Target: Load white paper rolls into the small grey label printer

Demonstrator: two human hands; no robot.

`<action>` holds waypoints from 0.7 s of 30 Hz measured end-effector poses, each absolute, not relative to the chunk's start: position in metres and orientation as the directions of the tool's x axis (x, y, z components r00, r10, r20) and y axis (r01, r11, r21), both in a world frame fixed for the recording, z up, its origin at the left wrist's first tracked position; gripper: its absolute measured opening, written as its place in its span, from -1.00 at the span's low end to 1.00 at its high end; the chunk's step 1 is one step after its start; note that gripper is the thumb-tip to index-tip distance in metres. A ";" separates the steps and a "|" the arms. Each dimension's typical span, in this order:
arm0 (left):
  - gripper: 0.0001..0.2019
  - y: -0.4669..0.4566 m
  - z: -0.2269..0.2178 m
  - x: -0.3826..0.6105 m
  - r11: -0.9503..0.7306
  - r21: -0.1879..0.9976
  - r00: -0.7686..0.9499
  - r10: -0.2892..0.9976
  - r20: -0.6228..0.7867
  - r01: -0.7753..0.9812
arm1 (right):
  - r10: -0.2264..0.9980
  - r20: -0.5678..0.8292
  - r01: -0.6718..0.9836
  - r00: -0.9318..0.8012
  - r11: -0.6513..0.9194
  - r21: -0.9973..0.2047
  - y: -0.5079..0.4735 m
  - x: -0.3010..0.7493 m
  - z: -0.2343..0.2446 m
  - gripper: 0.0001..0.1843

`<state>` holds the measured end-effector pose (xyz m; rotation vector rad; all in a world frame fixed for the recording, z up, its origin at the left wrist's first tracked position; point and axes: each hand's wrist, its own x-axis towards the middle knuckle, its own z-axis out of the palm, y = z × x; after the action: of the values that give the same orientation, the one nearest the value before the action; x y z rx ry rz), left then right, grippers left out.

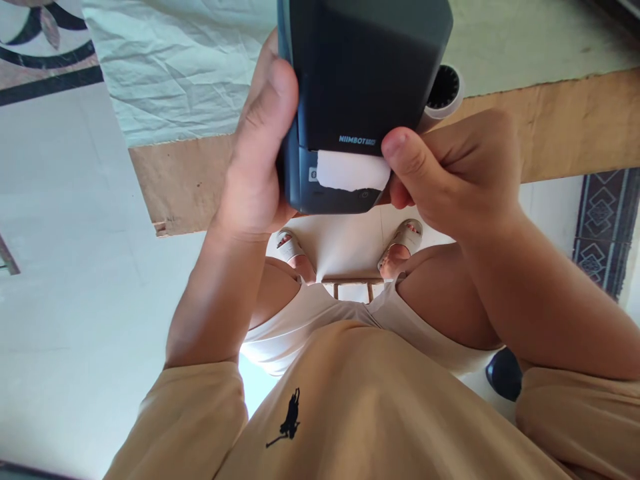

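a dark label printer [360,80] is held up over the near edge of the tabletop [187,173], its flat lid facing the camera, with "niimbot" printed near the lower end. the left hand [263,147] is clamped on the printer's left side, thumb along the edge. the right hand [453,173] is at the printer's lower right corner, closed, its thumb and bent forefinger pinching the right end of a strip of white paper [347,172]. the paper sticks out of the slot below the lid, its lower edge uneven.

just to the right of the printer, partly hidden by it, is a white tube [454,105] with a dark, toothed inside. a wrinkled pale green cloth [175,73] covers the tabletop to the left of the printer and shows again to its right, leaving a bare brown strip along the near edge. below the printer, two light sandals [289,245] are on the pale floor [75,220].
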<state>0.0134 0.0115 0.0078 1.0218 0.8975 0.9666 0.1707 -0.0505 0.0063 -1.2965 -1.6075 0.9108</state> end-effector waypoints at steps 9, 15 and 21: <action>-0.55 0.001 0.010 0.012 0.243 0.859 0.373 0.925 -0.065 -0.452 | 0.983 0.155 0.439 -0.095 0.181 -0.880 -0.049 0.171 0.005 -0.39; -0.34 0.000 0.019 0.012 0.308 0.826 0.345 0.927 -0.149 -0.471 | 0.978 0.180 0.458 -0.104 0.208 -0.864 -0.049 0.171 0.004 -0.36; -0.53 0.001 0.020 0.011 0.285 0.842 0.308 0.939 -0.150 -0.457 | 0.978 0.191 0.454 -0.085 0.209 -0.866 -0.051 0.171 0.004 -0.34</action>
<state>0.0110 0.0010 0.0202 0.7841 0.7471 1.0598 0.1712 -0.0509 0.0038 -1.3619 -1.6707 0.8120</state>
